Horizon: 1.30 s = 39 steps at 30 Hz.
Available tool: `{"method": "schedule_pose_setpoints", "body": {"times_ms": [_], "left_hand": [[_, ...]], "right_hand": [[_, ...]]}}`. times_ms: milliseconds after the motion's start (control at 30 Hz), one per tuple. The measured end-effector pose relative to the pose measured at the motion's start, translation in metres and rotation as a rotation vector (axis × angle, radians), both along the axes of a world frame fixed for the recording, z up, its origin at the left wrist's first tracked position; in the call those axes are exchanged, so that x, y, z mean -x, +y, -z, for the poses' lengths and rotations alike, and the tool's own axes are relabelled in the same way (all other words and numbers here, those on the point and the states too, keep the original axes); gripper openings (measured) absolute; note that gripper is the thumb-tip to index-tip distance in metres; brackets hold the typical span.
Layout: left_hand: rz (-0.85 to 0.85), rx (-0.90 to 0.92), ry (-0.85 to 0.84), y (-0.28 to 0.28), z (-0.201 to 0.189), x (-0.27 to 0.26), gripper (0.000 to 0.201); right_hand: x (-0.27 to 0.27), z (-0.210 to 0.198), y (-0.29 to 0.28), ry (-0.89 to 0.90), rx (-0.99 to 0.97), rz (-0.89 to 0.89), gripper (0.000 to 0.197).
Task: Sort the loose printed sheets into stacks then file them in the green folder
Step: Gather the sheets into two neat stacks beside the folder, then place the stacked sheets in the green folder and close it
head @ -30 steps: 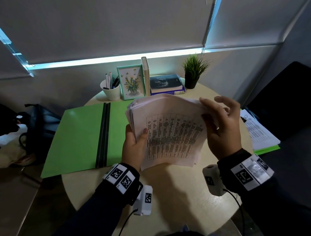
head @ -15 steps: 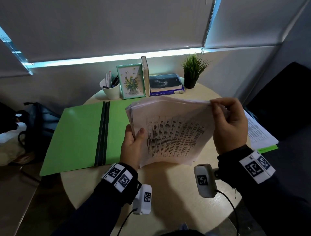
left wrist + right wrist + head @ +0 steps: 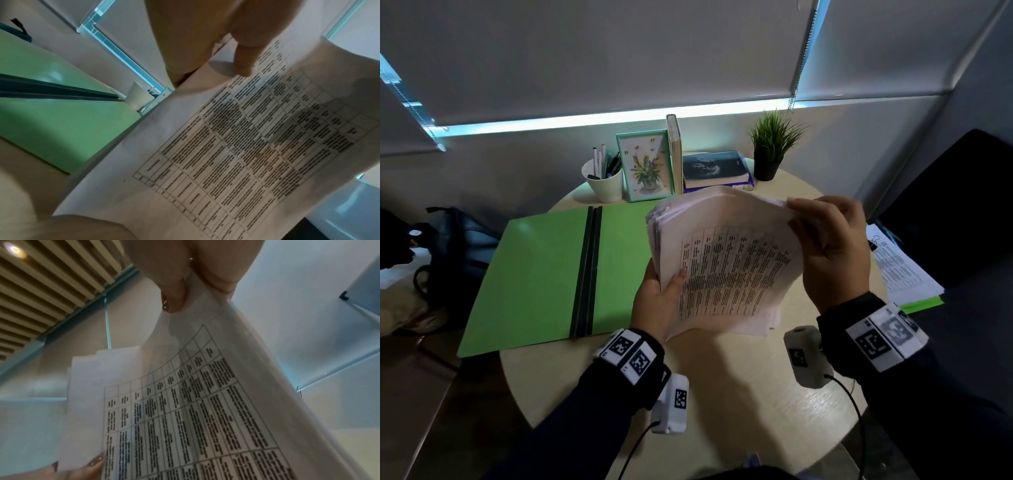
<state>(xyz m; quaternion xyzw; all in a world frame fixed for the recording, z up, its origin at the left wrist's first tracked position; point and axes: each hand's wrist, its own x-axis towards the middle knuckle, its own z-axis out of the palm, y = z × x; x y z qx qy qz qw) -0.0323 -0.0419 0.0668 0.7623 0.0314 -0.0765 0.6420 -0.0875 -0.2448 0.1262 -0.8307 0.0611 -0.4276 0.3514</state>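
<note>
A thick stack of printed sheets [image 3: 726,263] with a table on the top page is held tilted above the round table. My left hand [image 3: 661,294] grips its lower left edge, thumb on the front page [image 3: 236,146]. My right hand [image 3: 828,253] pinches the upper right corner of the front sheets [image 3: 205,369] between thumb and fingers, bending them toward me. The green folder [image 3: 541,277] lies open on the table's left side, its dark spine [image 3: 587,270] running front to back, with the stack overlapping its right edge.
At the back of the table [image 3: 722,394] stand a white pen cup [image 3: 604,183], a framed flower picture [image 3: 645,166], books [image 3: 714,168] and a small potted plant [image 3: 770,147]. Another clipped sheaf on a green folder [image 3: 900,270] lies at the right. A dark bag [image 3: 455,246] sits left.
My right hand has moved from the stack's right side up to its top right corner and now pinches the front sheets, lifting them. The left hand keeps its hold.
</note>
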Motion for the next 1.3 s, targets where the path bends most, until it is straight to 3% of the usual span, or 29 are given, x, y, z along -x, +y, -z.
{"method": "schedule_pose_setpoints", "body": {"times_ms": [133, 233, 333, 400, 467, 667, 767, 967, 1100, 1300], "left_hand": [[-0.089, -0.009, 0.034, -0.001, -0.002, 0.001, 0.017], [-0.117, -0.005, 0.004, 0.0, -0.005, -0.001, 0.024], [-0.115, 0.014, 0.01, 0.002, -0.007, -0.006, 0.029], [-0.119, 0.036, 0.034, 0.003, -0.006, -0.011, 0.027], [-0.115, 0.053, 0.057, 0.004, -0.002, -0.015, 0.028], [-0.05, -0.174, 0.196, 0.007, 0.027, -0.016, 0.039], [-0.036, -0.239, 0.301, 0.009, 0.038, -0.015, 0.046], [0.165, -0.36, 0.283, 0.027, 0.054, -0.026, 0.032], [0.147, -0.641, 0.183, 0.068, 0.072, -0.055, 0.026], [0.129, -0.984, 0.223, 0.122, 0.107, -0.101, 0.05]], "right_hand": [[0.005, -0.008, 0.002, 0.031, -0.172, -0.086, 0.051], [0.005, -0.001, -0.007, 0.109, -0.353, -0.122, 0.058], [0.002, 0.025, -0.021, 0.319, -0.584, -0.245, 0.048], [0.007, 0.048, -0.022, 0.552, -0.548, -0.284, 0.028], [0.018, 0.072, -0.021, 0.714, -0.489, -0.282, 0.023], [0.03, 0.104, -0.017, 0.91, -0.647, -0.375, 0.052], [0.028, 0.116, -0.019, 0.959, -0.685, -0.31, 0.047], [0.023, 0.147, -0.025, 1.078, -0.799, -0.224, 0.041], [0.02, 0.164, -0.038, 1.13, -0.868, -0.188, 0.038], [0.013, 0.178, -0.047, 1.107, -1.035, -0.102, 0.042]]}}
